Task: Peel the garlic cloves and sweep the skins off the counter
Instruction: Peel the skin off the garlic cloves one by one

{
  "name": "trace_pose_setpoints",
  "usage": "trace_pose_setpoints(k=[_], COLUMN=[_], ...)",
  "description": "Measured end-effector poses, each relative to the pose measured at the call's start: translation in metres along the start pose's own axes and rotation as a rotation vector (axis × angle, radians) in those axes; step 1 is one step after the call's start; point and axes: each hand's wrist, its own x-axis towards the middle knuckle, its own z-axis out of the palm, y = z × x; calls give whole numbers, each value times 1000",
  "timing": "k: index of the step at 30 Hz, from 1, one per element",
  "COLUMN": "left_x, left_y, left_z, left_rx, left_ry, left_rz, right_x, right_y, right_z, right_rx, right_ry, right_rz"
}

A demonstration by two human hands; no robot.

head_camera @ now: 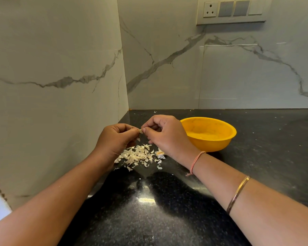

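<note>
On my feed, both hands meet in the air just left of the yellow bowl [211,145]. The left hand [114,137] pinches a small pale clove [141,130] between thumb and fingertips. The right hand [165,134] pinches the same clove from the other side, fingers curled. Below them, also left of the bowl, the skins [140,156] lie in a loose heap on the dark bench [256,157], apart from the bowl's wall. I cannot tell what the bowl holds.
</note>
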Motion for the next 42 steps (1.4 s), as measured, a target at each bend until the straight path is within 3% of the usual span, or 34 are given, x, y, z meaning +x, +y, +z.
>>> trace_pose_setpoints(k=[6, 10, 14, 19, 28, 35, 42], left_x=[0, 0, 0, 0, -1, -3, -2], left_y=[1, 4, 3, -1, 2, 7, 6], left_z=[1, 2, 3, 2, -1, 1, 0], left_rx=[-142, -253, -193, -17, -31, -233, -218], left_ry=[4, -7, -38, -61, -2, -64, -29], left_rz=[-79, -152, -175, -183, -36, -123, -105], right_x=[0, -1, -1, 2, 2, 1, 0], right_y=[0, -3, -3, -1, 0, 0, 1], right_z=[1, 0, 1, -3, -3, -3, 0], right_rx=[124, 424, 655, 752, 706, 650, 219], right_ry=[-9, -37, -47, -12, -17, -11, 1], right_rz=[61, 224, 333, 387, 385, 339, 104])
